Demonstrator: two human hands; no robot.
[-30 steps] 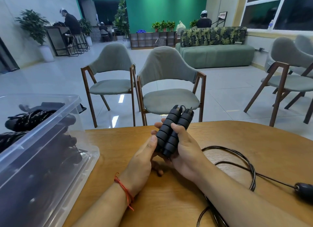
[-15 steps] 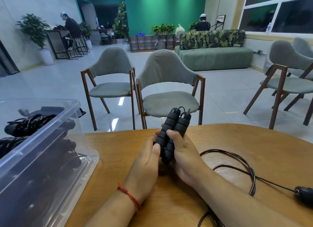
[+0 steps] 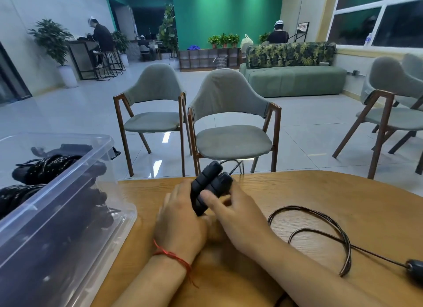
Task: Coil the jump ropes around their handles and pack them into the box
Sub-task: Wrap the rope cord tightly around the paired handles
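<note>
Both hands meet at centre frame, low on the wooden table (image 3: pixel 297 192). Left hand (image 3: pixel 180 224), red string on its wrist (image 3: pixel 170 255), is wrapped round the lower part of two black ribbed handles (image 3: pixel 209 185) held side by side and tilted up toward the far edge. Right hand (image 3: pixel 238 217) grips them from the other side, thumb (image 3: pixel 210 198) pressed across the front. Thin cord leaves the handle tops & the rest of the rope (image 3: pixel 320 229) lies in loose loops on the table, right of the hands, w/ a dark weighted end (image 3: pixel 415 266) near the right edge. Clear plastic box (image 3: pixel 75 206) sits at lower left, already holding dark coiled ropes (image 3: pixel 43 167). Two grey chairs (image 3: pixel 231 123) stand just past the table.
</note>
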